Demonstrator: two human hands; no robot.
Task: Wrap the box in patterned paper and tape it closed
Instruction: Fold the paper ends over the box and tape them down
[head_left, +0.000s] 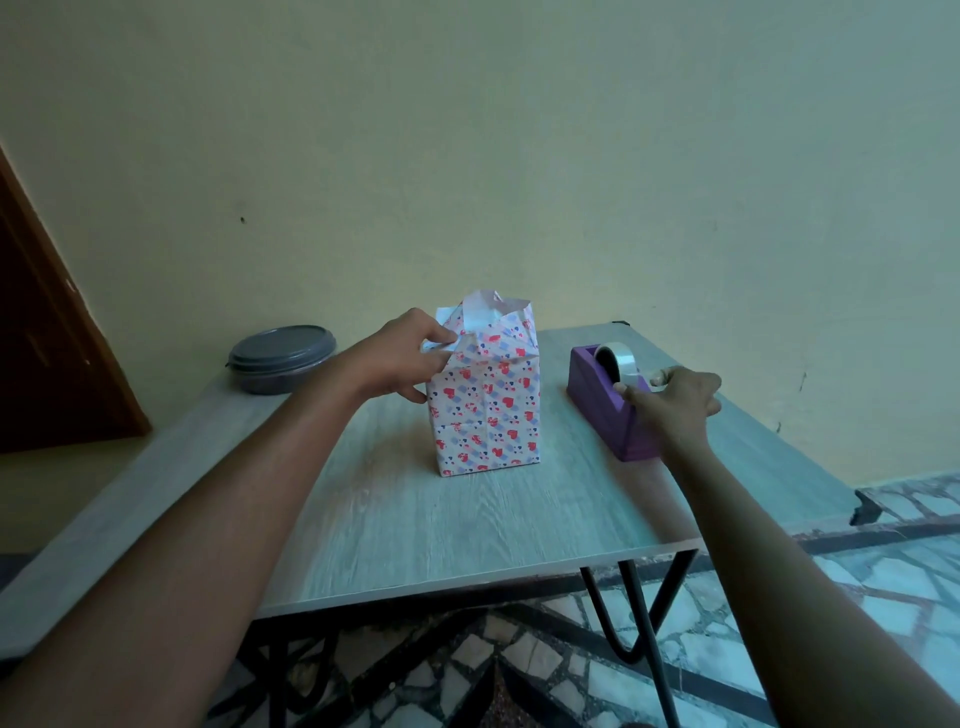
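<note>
Two bare forearms reach forward over the pale wood-grain worktop (467, 530). The right hand (672, 397) rests on the near end of the purple tape dispenser (608, 402), its grip curled at the cutter end; it seems to pinch the free end of the clear tape (618, 361), though the fingertips are too small to be sure. The dispenser's long axis runs away from the viewer. Left of it, near the middle of the worktop, the box (485, 410) stands upright in heart-patterned paper (498, 332), long axis vertical, open paper flaps pointing up. The left hand (405, 358) pinches a folded flap at the box's upper left corner. Farther back on the left sits a grey lidded container (280, 358).
</note>
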